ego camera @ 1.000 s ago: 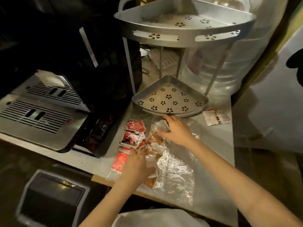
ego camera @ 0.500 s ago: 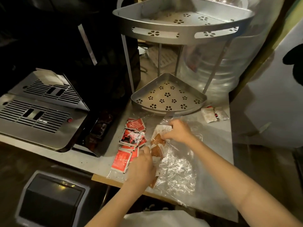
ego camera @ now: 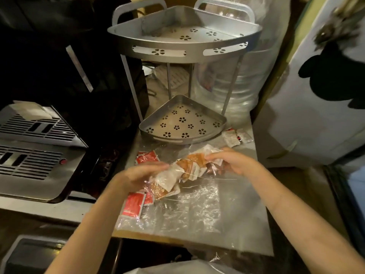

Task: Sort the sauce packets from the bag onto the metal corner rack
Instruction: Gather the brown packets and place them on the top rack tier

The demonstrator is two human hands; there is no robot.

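Note:
A bunch of orange and white sauce packets (ego camera: pixel 190 168) is lifted off the counter between both hands. My left hand (ego camera: pixel 138 175) grips its left end and my right hand (ego camera: pixel 235 162) grips its right end. Beneath them the clear plastic bag (ego camera: pixel 189 212) lies flat and crumpled on the counter. Red sauce packets (ego camera: pixel 133 204) lie at the bag's left edge, with more red packets (ego camera: pixel 147 157) farther back. The metal corner rack (ego camera: pixel 183 123) stands behind, its lower shelf and upper shelf (ego camera: pixel 183 39) holding nothing I can see.
Two white packets (ego camera: pixel 236 136) lie right of the rack's lower shelf. A steel machine with slotted grilles (ego camera: pixel 33 155) fills the left. A stack of clear plastic tubs (ego camera: pixel 243 89) stands behind the rack. A white panel (ego camera: pixel 312 115) closes the right side.
Both hands have lifted the orange and white packets up from the bag and spread apart along the bunch. The view has tilted down, so the rack appears farther up.

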